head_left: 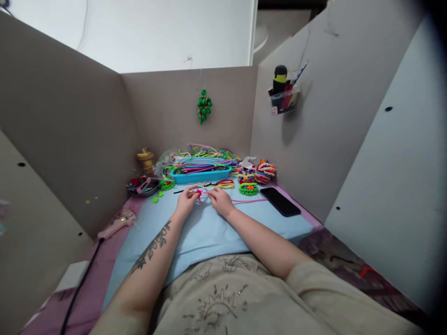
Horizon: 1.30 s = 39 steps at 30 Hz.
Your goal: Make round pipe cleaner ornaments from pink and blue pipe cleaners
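In the head view my left hand (187, 199) and my right hand (220, 200) face each other above a light blue cloth (209, 228). Between them is a small piece of bent pipe cleaners (199, 193), bright pink with paler strands. The fingers of each hand are pinched on it, partly covering its shape. A long pink pipe cleaner (248, 201) lies to the right of my right hand. Just beyond the fingers rest red and yellow handles (226, 184), perhaps scissors or pliers. A thin black stick (179, 191) shows by my left fingertips.
Behind the hands stands a blue tray (200, 178) heaped with pipe cleaners. A green fuzzy figure (248, 189), a multicoloured bundle (265, 172) and a phone (280, 202) are at the right. Leftward are a dark bowl (151, 190) and a corded pink glue gun (117, 225). Grey panels (188, 102) enclose the surface.
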Motion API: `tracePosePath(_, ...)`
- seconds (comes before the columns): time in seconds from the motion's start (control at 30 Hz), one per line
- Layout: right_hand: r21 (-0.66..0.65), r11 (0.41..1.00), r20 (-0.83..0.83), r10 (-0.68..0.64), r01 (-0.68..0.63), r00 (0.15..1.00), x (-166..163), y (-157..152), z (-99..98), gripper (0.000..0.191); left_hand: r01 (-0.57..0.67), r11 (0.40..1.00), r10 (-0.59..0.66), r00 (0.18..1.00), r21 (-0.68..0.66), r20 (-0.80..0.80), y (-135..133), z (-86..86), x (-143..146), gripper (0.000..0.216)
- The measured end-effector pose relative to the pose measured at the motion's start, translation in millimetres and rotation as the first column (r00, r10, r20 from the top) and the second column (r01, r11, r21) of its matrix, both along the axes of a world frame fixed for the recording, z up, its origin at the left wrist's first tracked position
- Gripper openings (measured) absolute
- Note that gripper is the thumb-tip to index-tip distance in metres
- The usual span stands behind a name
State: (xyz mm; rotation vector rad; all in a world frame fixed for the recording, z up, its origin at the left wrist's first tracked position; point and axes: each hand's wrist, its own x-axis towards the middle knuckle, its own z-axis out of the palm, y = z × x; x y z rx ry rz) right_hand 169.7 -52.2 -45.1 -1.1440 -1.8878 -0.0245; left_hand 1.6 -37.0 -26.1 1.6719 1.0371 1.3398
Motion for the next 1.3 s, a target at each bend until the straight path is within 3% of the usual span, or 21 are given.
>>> tracePosePath(0.17, -0.002, 0.999, 0.009, 0.042, -0.042, 0.999, -1, -6, 3.0, 0.02, 0.017, 0.997, -0.011, 0.997, 0.076, -0.077, -1, -1.2, -2, 0.04)
tracePosePath(0.37, -0.034, 0.998, 0.101, -0.046, 0.05, 0.994, -5, -12, 4.7, 0.01, 0.059, 0.996, -0.056, 0.998, 0.067, -0.034, -3, -1.4, 1, 0.044)
tracePosePath(0.63, -0.045, 0.989, 0.12, -0.134, 0.14, 0.984, -6, -15, 7.6, 0.01, 0.011, 0.997, -0.006, 0.997, 0.081, -0.071, -4, -2.7, 2, 0.047)
tracePosePath(1.3, -0.073, 0.986, 0.073, -0.141, 0.147, 0.987, -10, -18, 8.8, 0.01, -0.098, 0.975, 0.127, 0.982, 0.199, -0.138, -5, -7.1, 5, 0.05)
